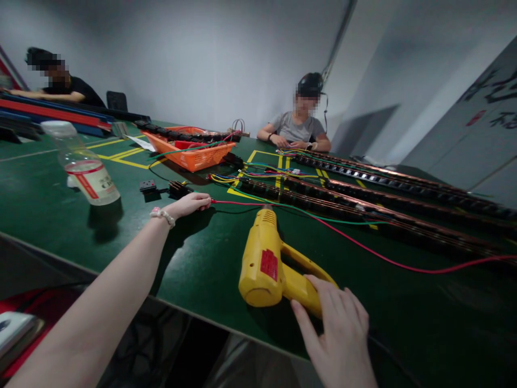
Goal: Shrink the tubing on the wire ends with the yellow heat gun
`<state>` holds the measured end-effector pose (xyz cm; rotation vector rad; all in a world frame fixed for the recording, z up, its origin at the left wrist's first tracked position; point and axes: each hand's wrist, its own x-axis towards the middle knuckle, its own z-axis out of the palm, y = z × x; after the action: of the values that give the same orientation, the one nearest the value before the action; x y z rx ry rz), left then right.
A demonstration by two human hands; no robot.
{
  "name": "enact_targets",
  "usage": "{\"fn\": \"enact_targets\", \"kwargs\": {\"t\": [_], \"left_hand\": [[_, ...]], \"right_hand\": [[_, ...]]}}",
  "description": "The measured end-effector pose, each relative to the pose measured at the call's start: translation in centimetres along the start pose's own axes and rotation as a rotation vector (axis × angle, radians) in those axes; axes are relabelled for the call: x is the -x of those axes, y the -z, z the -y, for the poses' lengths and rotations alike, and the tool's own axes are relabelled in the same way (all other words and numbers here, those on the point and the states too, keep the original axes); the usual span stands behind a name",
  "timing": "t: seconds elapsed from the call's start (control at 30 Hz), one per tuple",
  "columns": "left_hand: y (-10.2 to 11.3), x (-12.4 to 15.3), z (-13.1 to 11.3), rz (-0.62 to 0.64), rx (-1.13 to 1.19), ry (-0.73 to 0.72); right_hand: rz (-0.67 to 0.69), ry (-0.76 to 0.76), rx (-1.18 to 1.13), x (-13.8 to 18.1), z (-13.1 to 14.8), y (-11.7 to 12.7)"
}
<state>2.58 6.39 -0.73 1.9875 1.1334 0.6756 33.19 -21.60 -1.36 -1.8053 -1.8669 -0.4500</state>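
A yellow heat gun (259, 258) with a red label lies tilted over the green table, its nozzle facing away from me. My right hand (337, 318) is wrapped around its handle. Over to the left, my left hand (194, 205) is closed in a pinch on the end of a red wire (363, 243). This wire runs rightward past the nozzle and on to the right edge of the view. A green wire (323, 217) crosses close to the nozzle too. Just beyond my left hand sits a black part with metal strips (177, 188).
An orange basket (194, 159) holds black parts and wires. Long black rails with copper strips (388, 215) stretch along the right. A plastic bottle (91, 172) stands at left on the green table (194, 269). One person (301, 126) sits opposite; another (76, 89) is at far left.
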Motion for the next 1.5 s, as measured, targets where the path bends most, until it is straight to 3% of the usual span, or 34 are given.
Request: {"fn": "enact_targets", "kwargs": {"t": [0.2, 0.47, 0.67, 1.03, 1.27, 1.5], "left_hand": [[-0.2, 0.2, 0.1, -0.018, -0.020, -0.012], [-0.3, -0.1, 0.5, -0.036, -0.020, -0.013], [-0.3, -0.2, 0.9, -0.057, -0.036, 0.001], [-0.7, 0.6, -0.6, -0.111, -0.033, 0.002], [-0.4, -0.1, 0.7, -0.070, -0.044, -0.005], [-0.1, -0.4, 1.7, -0.005, -0.110, -0.006]], "right_hand": [[-0.005, 0.060, -0.100, -0.4, 3.5, -0.7], [0.110, 0.005, -0.356, -1.2, 8.0, -1.5], [0.112, -0.041, -0.454, -1.8, 9.4, -1.9], [0.193, -0.023, -0.397, -2.9, 6.2, -1.1], [0.194, -0.025, -0.296, -2.6, 3.0, -0.9], [0.105, -0.090, -0.181, -2.4, -0.8, -1.5]]}}
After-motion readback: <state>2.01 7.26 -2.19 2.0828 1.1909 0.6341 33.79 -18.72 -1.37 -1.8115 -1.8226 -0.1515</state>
